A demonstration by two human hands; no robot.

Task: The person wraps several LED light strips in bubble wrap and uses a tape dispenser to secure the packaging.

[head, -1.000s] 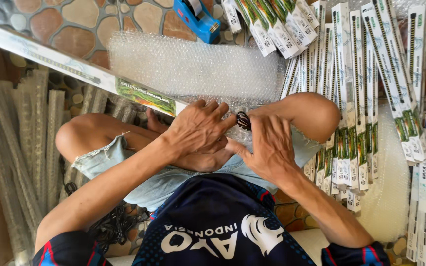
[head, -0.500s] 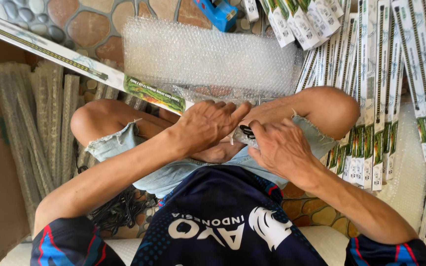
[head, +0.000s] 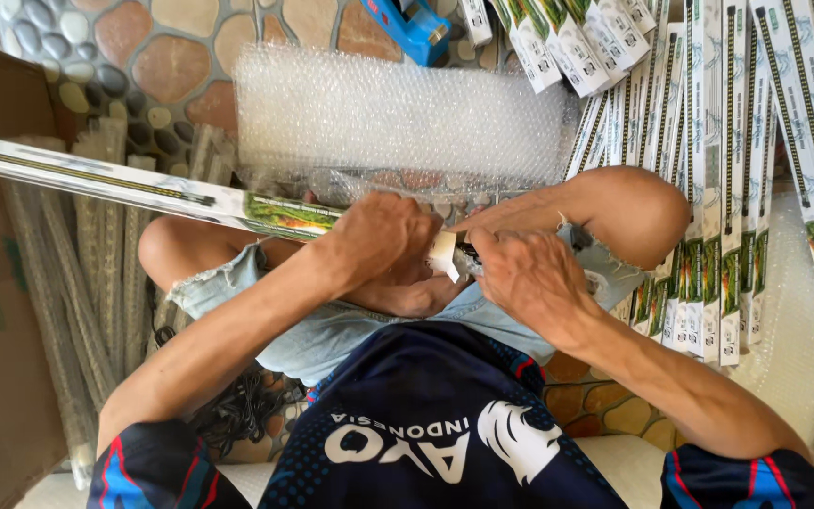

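**Both hands working one end of a long box**

The left hand (head: 383, 236) is clenching around the long box (head: 124, 188), which is running out leftward from that grip and lying across the knee. The right hand (head: 529, 278) is pinching the box's white end flap (head: 443, 256), just right of the left hand. Bubble wrap (head: 398, 113) is lying beyond the box; more boxes (head: 708, 170) are stacking up right of it.

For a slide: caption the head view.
Left hand and right hand work one end of a long narrow box over crossed legs.
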